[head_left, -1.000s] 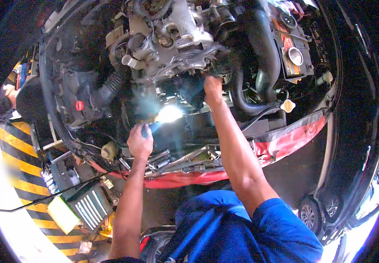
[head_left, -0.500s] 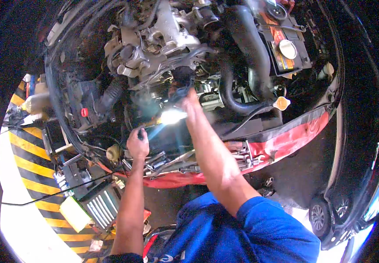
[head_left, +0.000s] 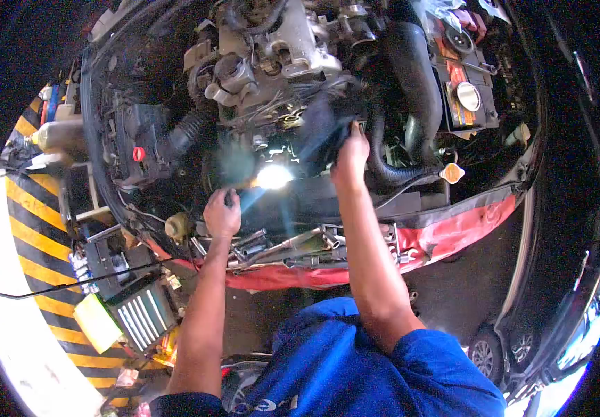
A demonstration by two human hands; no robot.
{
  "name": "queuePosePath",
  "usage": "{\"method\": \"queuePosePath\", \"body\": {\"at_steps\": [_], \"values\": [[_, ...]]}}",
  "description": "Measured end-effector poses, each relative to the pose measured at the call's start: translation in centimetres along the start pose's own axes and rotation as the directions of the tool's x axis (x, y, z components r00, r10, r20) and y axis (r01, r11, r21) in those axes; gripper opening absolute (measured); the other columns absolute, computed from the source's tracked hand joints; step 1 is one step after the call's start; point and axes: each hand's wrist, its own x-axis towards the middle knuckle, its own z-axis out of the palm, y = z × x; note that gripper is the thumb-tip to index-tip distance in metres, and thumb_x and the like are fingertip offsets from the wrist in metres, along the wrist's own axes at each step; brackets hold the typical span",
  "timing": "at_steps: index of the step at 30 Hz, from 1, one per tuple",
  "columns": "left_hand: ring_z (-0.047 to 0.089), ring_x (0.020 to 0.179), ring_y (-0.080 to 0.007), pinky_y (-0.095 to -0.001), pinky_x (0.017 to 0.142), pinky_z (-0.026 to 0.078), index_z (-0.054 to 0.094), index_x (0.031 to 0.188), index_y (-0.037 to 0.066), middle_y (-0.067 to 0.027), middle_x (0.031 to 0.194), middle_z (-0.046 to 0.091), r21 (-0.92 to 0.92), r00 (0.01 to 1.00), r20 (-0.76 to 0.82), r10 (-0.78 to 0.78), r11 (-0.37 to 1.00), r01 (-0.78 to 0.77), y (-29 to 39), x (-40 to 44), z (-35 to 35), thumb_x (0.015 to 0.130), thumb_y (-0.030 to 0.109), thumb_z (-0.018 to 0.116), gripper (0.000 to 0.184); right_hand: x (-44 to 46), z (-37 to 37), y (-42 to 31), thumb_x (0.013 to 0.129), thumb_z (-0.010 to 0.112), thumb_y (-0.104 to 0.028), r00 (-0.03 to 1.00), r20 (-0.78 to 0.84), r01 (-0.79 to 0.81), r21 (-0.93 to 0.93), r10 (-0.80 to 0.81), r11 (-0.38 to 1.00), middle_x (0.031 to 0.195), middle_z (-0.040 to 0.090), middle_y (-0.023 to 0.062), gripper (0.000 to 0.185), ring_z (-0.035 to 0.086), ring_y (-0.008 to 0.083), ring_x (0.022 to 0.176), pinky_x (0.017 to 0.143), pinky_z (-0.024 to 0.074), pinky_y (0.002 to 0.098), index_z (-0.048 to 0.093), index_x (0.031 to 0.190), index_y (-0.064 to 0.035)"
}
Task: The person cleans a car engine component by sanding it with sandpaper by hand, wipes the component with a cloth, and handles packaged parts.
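Note:
My left hand [head_left: 222, 213] is closed around a lit work light [head_left: 274, 176] at the front of the engine bay. Glare hides most of the lamp's body. My right hand [head_left: 352, 154] grips a dark rag [head_left: 322, 132], blurred and hanging to the left of the fingers. The rag is over the front of the engine [head_left: 293, 42] and covers part of it. Light falls on metal parts just left of the cloth. A black corrugated hose [head_left: 381, 149] runs close to the right of that hand.
Several wrenches and sockets [head_left: 279, 249] lie along the red front panel [head_left: 466, 222]. At the right are a battery [head_left: 463, 90] with a round white lid [head_left: 468, 96] and an orange radiator cap [head_left: 452, 173]. A tool cabinet [head_left: 143, 316] stands on the floor at lower left.
My right hand has moved up and to the right, drawing the rag with it. The left hand still holds the light in nearly the same place. The view has shifted slightly.

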Motion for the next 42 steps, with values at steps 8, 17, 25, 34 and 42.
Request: {"method": "queuePosePath", "body": {"at_steps": [8, 17, 25, 34, 42], "values": [[0.062, 0.083, -0.0324, -0.0409, 0.075, 0.049, 0.064, 0.088, 0.006, -0.0143, 0.090, 0.065, -0.022, 0.999, -0.033, -0.018, 1.000, 0.018, -0.2, -0.1, -0.1, 0.085, 0.027, 0.056, 0.024, -4.9, 2.2, -0.5, 0.092, 0.045, -0.029, 0.849, 0.346, 0.442, -0.879, -0.399, 0.177, 0.104, 0.052, 0.0323, 0.037, 0.057, 0.0460, 0.090, 0.080, 0.0472, 0.0497, 0.054, 0.100, 0.0061], [0.062, 0.081, -0.0306, -0.0386, 0.072, 0.051, 0.065, 0.085, 0.007, -0.0127, 0.086, 0.065, -0.058, 0.997, -0.072, -0.015, 0.998, 0.010, -0.5, 0.0, -0.2, 0.083, 0.026, 0.058, 0.020, 3.3, 1.2, 6.0, 0.080, 0.059, -0.027, 0.548, 0.738, 0.697, -0.663, -0.394, -0.271, 0.084, 0.060, 0.0166, 0.033, 0.062, 0.0321, 0.067, 0.058, 0.0510, 0.0429, 0.053, 0.095, 0.0010], [0.062, 0.086, -0.0294, -0.0391, 0.076, 0.050, 0.066, 0.092, 0.010, -0.0104, 0.094, 0.065, -0.051, 0.997, 0.001, -0.075, 0.996, 0.075, 0.2, 0.0, -1.2, 0.084, 0.029, 0.056, 0.023, 8.2, -0.5, 6.4, 0.085, 0.044, -0.022, 0.981, 0.173, 0.047, -0.642, 0.085, 0.766, 0.101, 0.062, 0.0135, 0.036, 0.058, 0.0311, 0.094, 0.078, 0.0452, 0.0419, 0.057, 0.110, 0.0004], [0.063, 0.084, -0.0311, -0.0410, 0.074, 0.051, 0.066, 0.091, 0.009, -0.0124, 0.092, 0.066, -0.053, 0.997, -0.036, -0.067, 0.996, 0.065, 0.3, -0.5, -1.3, 0.085, 0.031, 0.054, 0.025, -12.8, -7.8, -16.9, 0.089, 0.056, -0.014, 0.284, 0.346, 0.711, -0.702, -0.894, -0.046, 0.099, 0.057, 0.0158, 0.024, 0.055, 0.0318, 0.096, 0.085, 0.0430, 0.0406, 0.055, 0.109, -0.0010], [0.063, 0.083, -0.0327, -0.0426, 0.074, 0.050, 0.066, 0.091, 0.008, -0.0141, 0.091, 0.066, -0.066, 0.997, -0.018, -0.079, 0.995, 0.077, 0.2, -0.7, -1.6, 0.085, 0.032, 0.054, 0.027, -13.4, -20.2, -15.0, 0.089, 0.056, -0.031, 0.614, 0.591, 0.336, -0.795, -0.523, -0.504, 0.119, 0.051, 0.0193, 0.040, 0.049, 0.0383, 0.107, 0.093, 0.0384, 0.0471, 0.052, 0.124, -0.0105]]}}
